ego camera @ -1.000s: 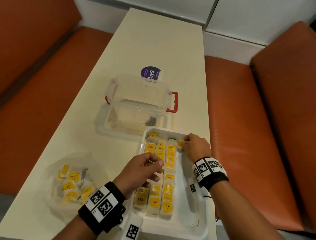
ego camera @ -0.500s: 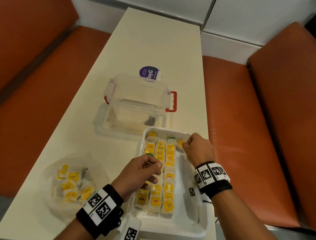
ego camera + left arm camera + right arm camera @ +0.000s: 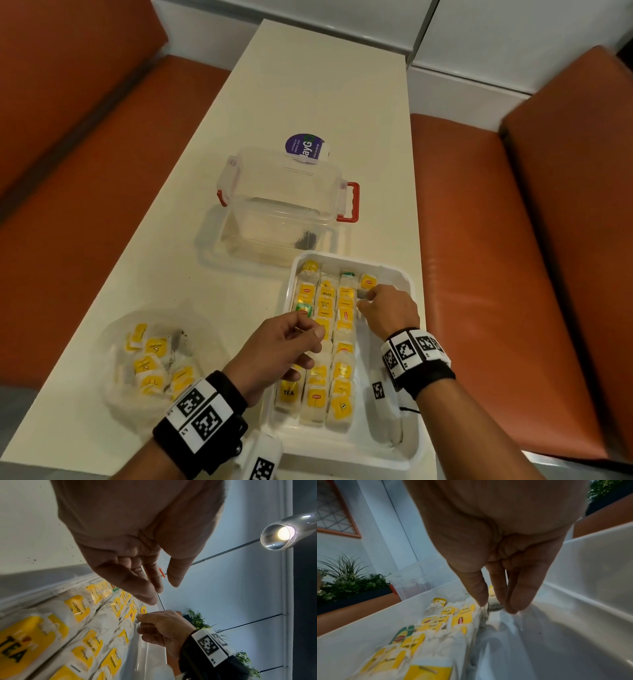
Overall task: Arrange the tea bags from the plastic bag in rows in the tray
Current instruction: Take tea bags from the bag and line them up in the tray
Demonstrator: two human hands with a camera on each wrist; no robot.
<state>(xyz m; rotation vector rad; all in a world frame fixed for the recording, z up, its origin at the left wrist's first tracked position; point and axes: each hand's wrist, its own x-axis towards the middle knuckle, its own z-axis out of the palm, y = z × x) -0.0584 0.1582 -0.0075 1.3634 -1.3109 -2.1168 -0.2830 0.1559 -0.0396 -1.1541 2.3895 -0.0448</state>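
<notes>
Tea bag [image 3: 367,284], yellow-tagged, is pinched at its near edge by the right hand [image 3: 388,310] at the far end of a fourth row in the white tray [image 3: 407,448]. Three filled rows of tea bags [image 3: 325,342] lie just to its left. The left hand [image 3: 277,353], loosely curled and holding nothing, hovers over these rows. More bags are seen in the plastic bag [image 3: 154,363] on the table [image 3: 308,85].

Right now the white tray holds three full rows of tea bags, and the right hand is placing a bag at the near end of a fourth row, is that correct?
Not quite: the right hand is setting the tea bag at the far end of the fourth row in the white tray, nearest the clear container. The head view shows this.
</notes>
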